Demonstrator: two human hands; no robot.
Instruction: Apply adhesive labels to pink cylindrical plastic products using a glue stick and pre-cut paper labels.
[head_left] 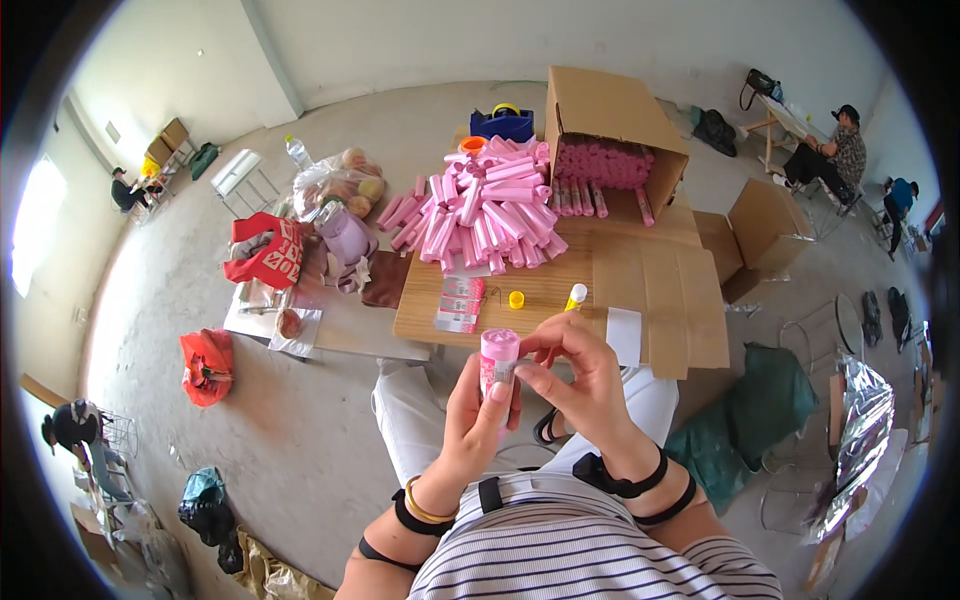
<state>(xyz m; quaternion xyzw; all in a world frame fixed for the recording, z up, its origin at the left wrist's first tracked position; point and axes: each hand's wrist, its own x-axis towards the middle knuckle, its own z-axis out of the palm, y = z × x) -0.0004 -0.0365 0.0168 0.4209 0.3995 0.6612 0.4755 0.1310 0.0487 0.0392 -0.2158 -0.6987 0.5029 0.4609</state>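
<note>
Upright in front of me, my left hand (pixel 470 411) is wrapped round a pink roll (pixel 500 344) with a pink-and-white printed label (pixel 497 372) on its side. My right hand (pixel 577 372) is at the roll's right side, thumb and forefinger at the label's edge with the other fingers curled. Just beyond lie several pink-and-white labels (pixel 460 304) on the wooden table (pixel 430 318). A yellow cap (pixel 516 299) sits beside them, and an uncapped glue stick (pixel 576 296) is further right. Behind these rises a large heap of pink rolls (pixel 490 210).
An open cardboard box (pixel 615 105) holding pink rolls lies on its side at the back right. Near it is a blue tape dispenser (pixel 503 124). A cardboard flap (pixel 655 290) covers the table's right side. Bags and a purple bag (pixel 347 236) crowd the left. Other people sit far off.
</note>
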